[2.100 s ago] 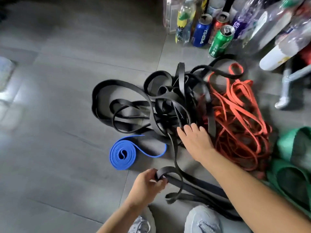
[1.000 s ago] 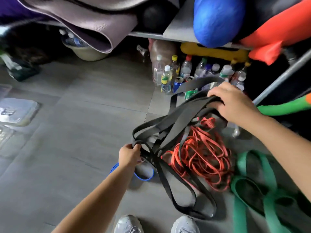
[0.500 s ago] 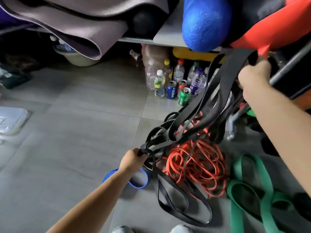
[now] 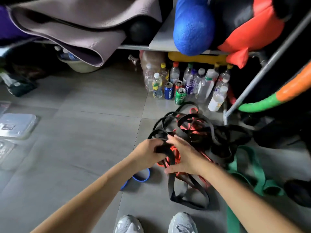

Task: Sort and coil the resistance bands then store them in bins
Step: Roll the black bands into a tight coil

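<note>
A tangle of black resistance bands [image 4: 198,132] lies on the grey floor, draped over a pile of orange bands [image 4: 190,126]. My left hand [image 4: 148,153] grips a bunch of black band near the pile's front left. My right hand [image 4: 183,157] is beside it with fingers spread, touching the black and orange bands. Black loops [image 4: 186,194] hang down to the floor below my hands. A coiled blue band [image 4: 141,178] lies partly hidden under my left forearm. Green bands [image 4: 249,167] lie to the right.
Bottles and cans [image 4: 181,84] stand under a shelf [image 4: 161,44] holding a rolled mat [image 4: 75,27] and a blue roller [image 4: 191,27]. A metal rack leg [image 4: 252,81] rises at right. Clear plastic lids [image 4: 16,125] lie far left. My shoes [image 4: 156,223] are at the bottom.
My right hand, which held the black bands high by the shelf, has let them drop onto the orange pile and come down beside my left hand. My left hand still grips black band.
</note>
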Tool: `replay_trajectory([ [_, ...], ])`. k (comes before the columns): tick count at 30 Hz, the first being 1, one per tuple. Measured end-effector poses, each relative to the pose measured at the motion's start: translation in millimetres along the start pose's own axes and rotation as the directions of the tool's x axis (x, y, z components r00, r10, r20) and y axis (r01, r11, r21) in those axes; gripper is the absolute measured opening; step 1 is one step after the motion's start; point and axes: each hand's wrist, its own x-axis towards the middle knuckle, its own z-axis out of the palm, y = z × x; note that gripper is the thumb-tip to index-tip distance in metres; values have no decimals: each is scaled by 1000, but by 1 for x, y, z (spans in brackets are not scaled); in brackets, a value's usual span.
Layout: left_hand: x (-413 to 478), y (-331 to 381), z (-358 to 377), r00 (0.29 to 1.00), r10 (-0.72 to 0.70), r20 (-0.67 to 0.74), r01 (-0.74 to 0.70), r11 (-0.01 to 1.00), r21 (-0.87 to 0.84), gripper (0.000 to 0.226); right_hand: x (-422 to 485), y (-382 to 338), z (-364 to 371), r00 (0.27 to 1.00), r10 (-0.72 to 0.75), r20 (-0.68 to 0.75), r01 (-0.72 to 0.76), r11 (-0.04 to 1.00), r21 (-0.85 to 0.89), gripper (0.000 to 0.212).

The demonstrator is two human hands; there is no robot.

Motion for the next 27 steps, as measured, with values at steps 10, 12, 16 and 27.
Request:
replay_trajectory([
  [10, -91, 74, -52, 991, 66, -120, -120, 839, -531, 13, -58, -39, 4, 939, 69, -338, -63, 998, 27, 11],
  [12, -105, 86, -65, 981, 94, -168, -166, 854, -494, 12, -68, -50, -24, 909, 129, -396, -107, 991, 79, 6],
  [16, -133, 111, -89, 939, 100, -329, -249, 858, -449, 16, -100, -106, -107, 852, 80, -517, 38, 976, 214, 20],
  [27, -209, 189, -119, 870, 191, -454, -396, 819, -415, 4, -178, -259, -168, 646, -179, -742, 443, 879, 173, 13],
])
